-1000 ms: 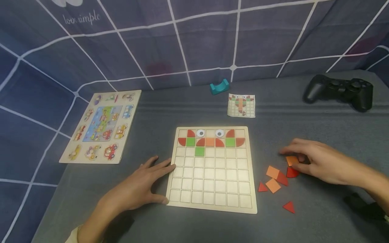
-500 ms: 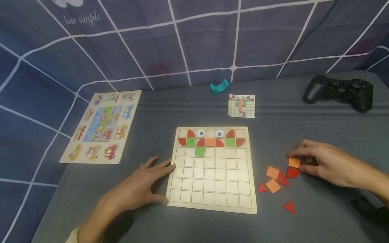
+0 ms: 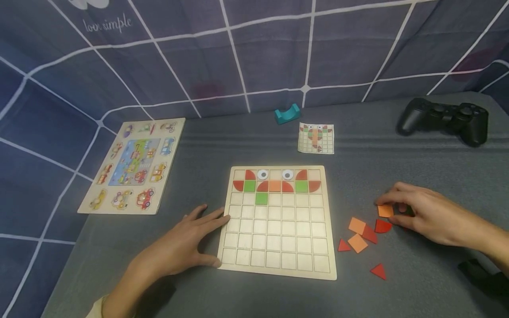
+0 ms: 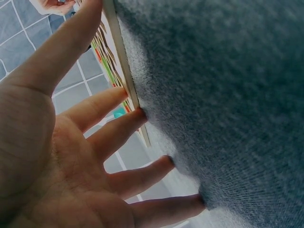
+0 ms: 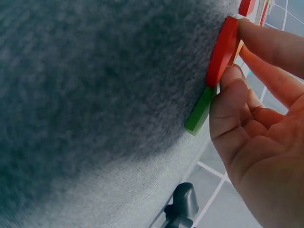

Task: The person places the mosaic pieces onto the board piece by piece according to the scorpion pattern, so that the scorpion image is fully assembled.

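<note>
The wooden grid board (image 3: 274, 234) lies flat on the table, with red quarter-circles, green squares, an orange square and two eye pieces in its upper rows. At its left edge rests my left hand (image 3: 187, 247), fingers spread; in the left wrist view, fingertips (image 4: 135, 116) touch the board's side and the cloth. To the right of the board, my right hand (image 3: 429, 214) pinches an orange square tile (image 3: 385, 211) between thumb and forefinger. A red quarter-circle (image 3: 383, 226) lies just below it. In the right wrist view, a green tile (image 5: 200, 111) sits under the curled fingers.
Loose orange squares (image 3: 357, 243) and red triangles (image 3: 378, 271) lie right of the board. Behind it are a printed pattern card (image 3: 316, 145) and a teal curved block (image 3: 288, 114). A vehicle puzzle (image 3: 135, 168) stands left, a black game controller (image 3: 443, 119) at back right.
My right hand has shifted slightly right, drawing the orange square along and apart from the red quarter-circle. My left hand and the board have stayed put.
</note>
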The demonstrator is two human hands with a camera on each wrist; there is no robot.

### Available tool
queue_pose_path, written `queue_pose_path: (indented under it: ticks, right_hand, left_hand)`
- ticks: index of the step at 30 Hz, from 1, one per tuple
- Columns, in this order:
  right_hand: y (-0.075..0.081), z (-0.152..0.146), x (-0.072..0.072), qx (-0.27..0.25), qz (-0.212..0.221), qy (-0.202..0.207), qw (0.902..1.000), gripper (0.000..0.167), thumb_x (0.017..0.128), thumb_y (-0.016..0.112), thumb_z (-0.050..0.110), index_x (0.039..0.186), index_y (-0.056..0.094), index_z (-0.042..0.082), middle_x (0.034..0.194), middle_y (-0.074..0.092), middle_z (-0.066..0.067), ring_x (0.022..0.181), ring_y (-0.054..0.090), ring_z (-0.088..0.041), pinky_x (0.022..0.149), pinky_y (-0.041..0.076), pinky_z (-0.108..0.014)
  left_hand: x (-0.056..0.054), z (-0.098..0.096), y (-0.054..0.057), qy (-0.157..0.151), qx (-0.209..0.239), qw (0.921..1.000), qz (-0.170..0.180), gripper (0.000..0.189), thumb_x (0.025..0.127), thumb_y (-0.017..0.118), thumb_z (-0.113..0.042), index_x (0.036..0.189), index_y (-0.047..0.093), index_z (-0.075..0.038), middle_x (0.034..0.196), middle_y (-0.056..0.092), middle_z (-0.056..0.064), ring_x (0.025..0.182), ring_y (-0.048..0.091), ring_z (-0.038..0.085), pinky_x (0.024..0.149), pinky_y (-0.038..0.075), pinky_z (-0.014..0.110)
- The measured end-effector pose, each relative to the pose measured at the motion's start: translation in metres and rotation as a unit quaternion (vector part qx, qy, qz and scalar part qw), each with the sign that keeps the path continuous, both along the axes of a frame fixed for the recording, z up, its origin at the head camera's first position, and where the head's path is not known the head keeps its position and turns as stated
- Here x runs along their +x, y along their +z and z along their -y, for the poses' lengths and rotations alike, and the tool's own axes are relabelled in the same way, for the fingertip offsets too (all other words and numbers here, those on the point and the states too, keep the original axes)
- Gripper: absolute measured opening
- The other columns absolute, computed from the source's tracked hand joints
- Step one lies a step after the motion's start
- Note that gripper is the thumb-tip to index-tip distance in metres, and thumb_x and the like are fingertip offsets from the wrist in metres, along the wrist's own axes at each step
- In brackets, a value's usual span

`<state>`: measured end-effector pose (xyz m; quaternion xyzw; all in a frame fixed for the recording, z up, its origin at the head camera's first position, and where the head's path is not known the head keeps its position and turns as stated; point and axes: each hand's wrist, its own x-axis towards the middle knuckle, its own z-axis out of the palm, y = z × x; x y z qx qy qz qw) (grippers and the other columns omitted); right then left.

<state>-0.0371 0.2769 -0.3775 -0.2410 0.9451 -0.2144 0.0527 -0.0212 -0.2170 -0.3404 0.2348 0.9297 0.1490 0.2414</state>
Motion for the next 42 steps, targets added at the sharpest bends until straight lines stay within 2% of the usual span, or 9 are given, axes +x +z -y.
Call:
queue_pose_path:
  ticks: [11,15,19,28,35,42]
  right_hand:
    - [0.005,0.008,0.001,0.002,-0.01,-0.012,0.9999,0.037,0.074,0.085,0.006,0.109,0.074,0.01,0.088,0.051,0.012,0.068,0.041,0.001,0.055,0.034,-0.022]
    - [0.01,0.016,0.001,-0.016,-0.034,0.003,0.9993,0.036,0.075,0.085,0.009,0.11,0.074,0.011,0.089,0.051,0.016,0.069,0.041,0.003,0.055,0.035,-0.021]
    - [0.016,0.029,-0.001,-0.04,-0.04,0.03,0.998,0.034,0.077,0.084,0.012,0.11,0.075,0.013,0.09,0.05,0.018,0.071,0.042,0.003,0.057,0.036,-0.02]
    - [0.03,0.078,-0.011,-0.053,-0.004,0.047,0.9975,0.032,0.081,0.081,0.011,0.113,0.075,0.013,0.091,0.051,0.012,0.07,0.045,-0.004,0.058,0.039,-0.022]
    - [0.034,0.121,-0.02,-0.094,0.014,0.063,0.9934,0.026,0.086,0.076,0.01,0.112,0.074,0.009,0.092,0.054,0.007,0.072,0.047,-0.008,0.061,0.042,-0.026]
    - [0.028,0.161,-0.029,-0.073,-0.02,0.116,0.9904,0.016,0.085,0.073,0.005,0.101,0.074,0.008,0.085,0.049,0.004,0.072,0.047,-0.012,0.062,0.043,-0.026]
  left_hand:
    - [0.002,0.001,-0.001,-0.005,0.0,0.9999,-0.01,0.092,0.071,0.085,-0.047,0.15,0.045,-0.021,0.159,0.031,0.001,0.144,0.019,0.046,0.103,0.024,0.073]
    - [0.002,0.001,-0.001,-0.002,-0.001,1.0,-0.009,0.092,0.071,0.085,-0.046,0.15,0.046,-0.021,0.159,0.031,0.0,0.144,0.018,0.045,0.104,0.023,0.073]
    - [0.001,0.001,-0.001,-0.002,-0.003,1.0,-0.008,0.093,0.07,0.086,-0.045,0.15,0.045,-0.021,0.159,0.031,0.001,0.144,0.019,0.045,0.104,0.024,0.073]
    - [0.001,0.0,0.0,0.0,-0.003,1.0,-0.008,0.093,0.07,0.086,-0.046,0.15,0.045,-0.022,0.159,0.031,0.0,0.144,0.02,0.045,0.104,0.024,0.073]
    - [0.001,0.003,0.002,-0.008,0.001,0.9997,-0.021,0.091,0.071,0.084,-0.049,0.149,0.046,-0.022,0.158,0.034,0.001,0.143,0.022,0.046,0.102,0.025,0.074]
    - [0.0,0.001,0.001,-0.008,0.002,0.9998,-0.017,0.092,0.071,0.085,-0.048,0.149,0.046,-0.022,0.158,0.033,0.001,0.143,0.021,0.046,0.103,0.024,0.073]
